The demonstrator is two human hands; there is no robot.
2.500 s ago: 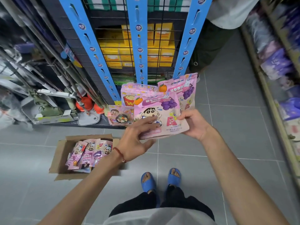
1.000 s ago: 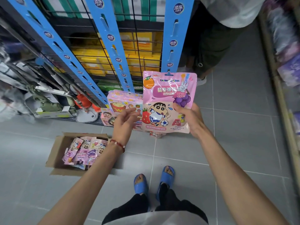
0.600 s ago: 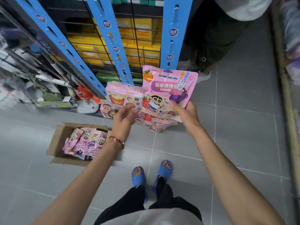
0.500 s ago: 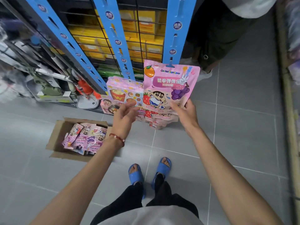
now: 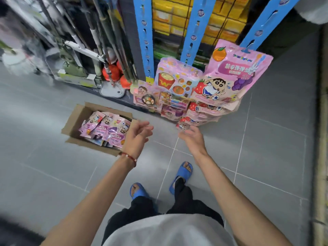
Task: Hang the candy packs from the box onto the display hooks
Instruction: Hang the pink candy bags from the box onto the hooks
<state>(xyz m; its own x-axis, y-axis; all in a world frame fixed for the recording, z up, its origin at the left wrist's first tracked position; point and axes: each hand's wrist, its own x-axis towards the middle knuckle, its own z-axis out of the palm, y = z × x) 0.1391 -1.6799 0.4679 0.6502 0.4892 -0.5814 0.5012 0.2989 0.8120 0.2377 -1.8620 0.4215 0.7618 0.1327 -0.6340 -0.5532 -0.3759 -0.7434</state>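
Both hands hang empty over the grey floor (image 5: 53, 174) — the left hand (image 5: 137, 139) with fingers loosely spread, the right hand (image 5: 192, 139) relaxed, neither touching anything. At one o'clock from the right hand a pink candy pack (image 5: 236, 75) hangs on the rightmost blue strip (image 5: 255, 31), with lower packs (image 5: 200, 112) beneath it. At nine o'clock from the left hand sits the cardboard box (image 5: 74, 121), loose packs (image 5: 106, 130) inside — the left hand overlaps its near corner. Mops (image 5: 111, 90) stand at eleven o'clock.
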